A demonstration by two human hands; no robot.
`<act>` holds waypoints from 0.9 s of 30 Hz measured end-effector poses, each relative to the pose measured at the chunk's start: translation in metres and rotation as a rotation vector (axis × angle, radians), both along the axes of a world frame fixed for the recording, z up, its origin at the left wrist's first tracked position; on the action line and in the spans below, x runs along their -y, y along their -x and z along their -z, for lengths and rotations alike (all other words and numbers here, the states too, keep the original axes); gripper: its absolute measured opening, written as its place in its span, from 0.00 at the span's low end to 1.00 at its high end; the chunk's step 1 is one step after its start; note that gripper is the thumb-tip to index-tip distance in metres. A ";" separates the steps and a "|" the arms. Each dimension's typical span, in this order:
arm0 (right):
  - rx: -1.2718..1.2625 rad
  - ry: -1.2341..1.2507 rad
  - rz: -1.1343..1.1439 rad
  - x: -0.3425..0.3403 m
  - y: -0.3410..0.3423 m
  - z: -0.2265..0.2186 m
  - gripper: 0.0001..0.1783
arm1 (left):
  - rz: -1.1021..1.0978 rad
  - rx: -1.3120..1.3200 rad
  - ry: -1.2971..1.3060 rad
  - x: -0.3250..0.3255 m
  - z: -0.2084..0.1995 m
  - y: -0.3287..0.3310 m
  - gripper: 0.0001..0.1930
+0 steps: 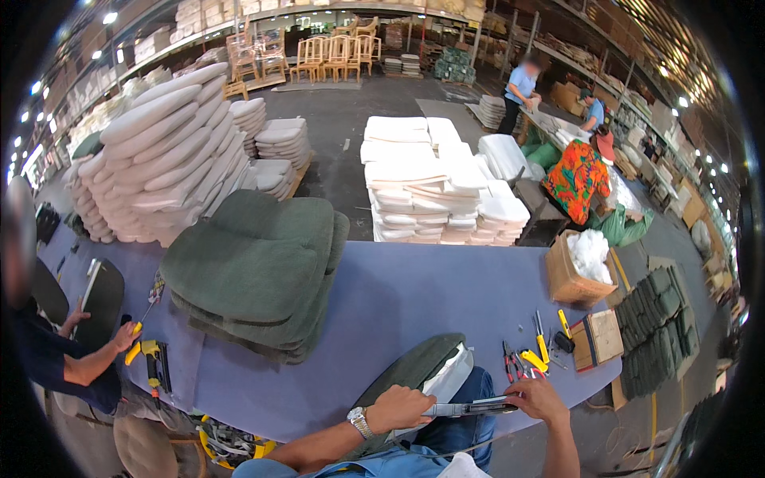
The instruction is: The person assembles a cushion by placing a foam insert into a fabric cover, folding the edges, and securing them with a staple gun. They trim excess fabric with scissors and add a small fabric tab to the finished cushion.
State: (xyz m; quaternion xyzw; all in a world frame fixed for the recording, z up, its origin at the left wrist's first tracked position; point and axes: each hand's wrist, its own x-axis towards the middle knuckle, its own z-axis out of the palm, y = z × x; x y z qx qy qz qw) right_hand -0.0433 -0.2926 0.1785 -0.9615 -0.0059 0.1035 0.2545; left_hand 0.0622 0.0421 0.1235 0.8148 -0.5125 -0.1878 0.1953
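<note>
Beyond the blue-grey desk [390, 295], stacks of white pads [406, 179] stand toward twelve o'clock. Nearer, a pile of dark green cushions [247, 255] sits on the desk toward ten o'clock from the left hand [401, 409]. Between that hand and the right hand [539, 398] is a slim grey metal tool [470, 409], level with the desk's near edge. Its long axis runs almost from nine to three o'clock, seemingly the relation that matters most: it lies at three from the left fingers, at nine from the right, neither hand clearly nearer. Left fingers are curled round its left end; right fingers bend against the other end, but I cannot tell whether they pinch it. Toward ten o'clock from the tool, a white-sided green cushion [408, 369] leans, partly hidden.
</note>
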 end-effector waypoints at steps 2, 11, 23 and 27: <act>-0.012 -0.044 0.071 -0.009 -0.004 -0.025 0.11 | -0.026 0.024 0.011 -0.005 0.002 -0.002 0.21; 0.017 0.107 -0.047 0.012 0.013 0.000 0.11 | -0.126 0.131 0.252 -0.005 0.032 0.009 0.15; 0.109 -0.031 0.058 -0.010 0.009 0.036 0.18 | -0.236 -0.019 0.144 -0.005 0.018 0.012 0.14; 0.251 -0.171 0.220 -0.034 0.031 0.034 0.16 | -0.243 -0.040 0.198 -0.007 0.020 0.014 0.14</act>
